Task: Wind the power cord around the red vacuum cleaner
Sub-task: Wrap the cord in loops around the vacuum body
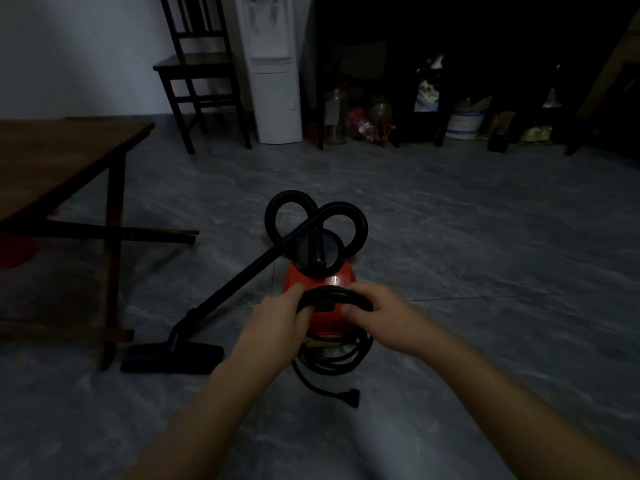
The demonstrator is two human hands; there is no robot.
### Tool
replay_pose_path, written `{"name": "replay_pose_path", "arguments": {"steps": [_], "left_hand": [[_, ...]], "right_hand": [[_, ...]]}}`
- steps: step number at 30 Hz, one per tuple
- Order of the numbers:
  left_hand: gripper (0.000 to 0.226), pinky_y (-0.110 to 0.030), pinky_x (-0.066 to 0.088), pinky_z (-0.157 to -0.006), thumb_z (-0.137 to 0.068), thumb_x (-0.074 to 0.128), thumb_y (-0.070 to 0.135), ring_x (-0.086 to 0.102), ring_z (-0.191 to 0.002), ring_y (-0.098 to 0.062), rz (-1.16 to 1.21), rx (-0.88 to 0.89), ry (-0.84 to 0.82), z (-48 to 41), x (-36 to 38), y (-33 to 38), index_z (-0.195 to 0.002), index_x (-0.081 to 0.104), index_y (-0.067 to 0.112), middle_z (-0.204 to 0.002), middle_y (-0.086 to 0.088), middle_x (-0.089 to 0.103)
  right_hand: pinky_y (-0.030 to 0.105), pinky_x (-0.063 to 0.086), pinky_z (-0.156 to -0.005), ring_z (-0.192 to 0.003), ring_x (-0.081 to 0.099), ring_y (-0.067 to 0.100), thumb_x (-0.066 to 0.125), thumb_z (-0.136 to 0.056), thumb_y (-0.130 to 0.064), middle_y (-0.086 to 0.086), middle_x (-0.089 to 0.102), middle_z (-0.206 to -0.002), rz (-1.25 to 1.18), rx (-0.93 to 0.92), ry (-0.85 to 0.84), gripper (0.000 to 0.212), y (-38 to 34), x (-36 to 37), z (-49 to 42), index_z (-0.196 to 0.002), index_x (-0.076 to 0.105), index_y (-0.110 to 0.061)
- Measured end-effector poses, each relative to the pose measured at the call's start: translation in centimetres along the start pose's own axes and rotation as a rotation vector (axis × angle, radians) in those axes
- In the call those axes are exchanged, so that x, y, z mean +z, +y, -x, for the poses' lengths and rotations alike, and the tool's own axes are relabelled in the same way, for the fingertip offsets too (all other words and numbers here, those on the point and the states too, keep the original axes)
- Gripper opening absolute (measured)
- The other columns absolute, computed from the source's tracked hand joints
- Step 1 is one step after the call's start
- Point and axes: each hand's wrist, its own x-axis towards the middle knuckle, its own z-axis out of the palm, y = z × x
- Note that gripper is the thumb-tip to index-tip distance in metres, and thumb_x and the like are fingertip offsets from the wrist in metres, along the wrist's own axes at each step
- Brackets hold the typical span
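A person kneeling over a red vacuum cleaner (320, 277) grips a bundle of black power cord (332, 294) with both hands, left hand (282, 315) and right hand (372, 311) each closed on one end of the loop to keep the turns together against the body. More coils hang below the hands, the plug (351, 396) trailing on the floor (467, 237) nearest the person, apparently not yet wound in

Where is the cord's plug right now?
In the head view, the plug lies loose on the grey floor, low and centre, at the near side of the red vacuum cleaner, just beyond the hanging cord loops.
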Motion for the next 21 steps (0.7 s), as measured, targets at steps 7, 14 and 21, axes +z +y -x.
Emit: {"name": "replay_pose_path", "arguments": {"steps": [7, 14, 21], "left_hand": [[0.021, -0.039, 0.056, -0.068, -0.094, 0.052, 0.042, 0.065, -0.073, -0.014, -0.022, -0.049, -0.009, 0.3, 0.4, 0.5, -0.091, 0.058, 0.023, -0.079, 0.004, 0.067], [0.003, -0.021, 0.043, -0.060, -0.093, 0.059, 0.035, 0.062, -0.073, -0.006, 0.015, 0.009, -0.221, 0.3, 0.2, 0.2, -0.096, 0.058, 0.035, -0.076, 0.011, 0.062], [0.011, -0.015, 0.049, -0.050, -0.101, 0.048, 0.023, 0.065, -0.069, -0.007, 0.193, -0.207, -0.092, -0.1, 0.5, 0.2, -0.098, 0.056, 0.016, -0.087, -0.003, 0.064]], "right_hand": [[0.009, 0.048, -0.070, -0.081, 0.061, -0.001, 0.051, -0.102, -0.018, -0.009, 0.065, -0.092, 0.032, 0.032, 0.039, 0.015, 0.3, 0.0, 0.2, -0.107, 0.065, -0.021], [0.034, 0.051, -0.072, -0.074, 0.060, 0.011, 0.052, -0.101, -0.016, 0.003, 0.063, -0.083, 0.068, 0.060, -0.108, 0.017, 0.9, 0.3, 0.2, -0.107, 0.066, -0.008], [0.031, 0.058, -0.084, -0.096, 0.071, 0.022, 0.064, -0.096, -0.021, 0.011, 0.073, -0.105, -0.115, 0.083, 0.037, 0.021, 1.3, 0.1, -0.1, -0.112, 0.067, -0.009]]}}
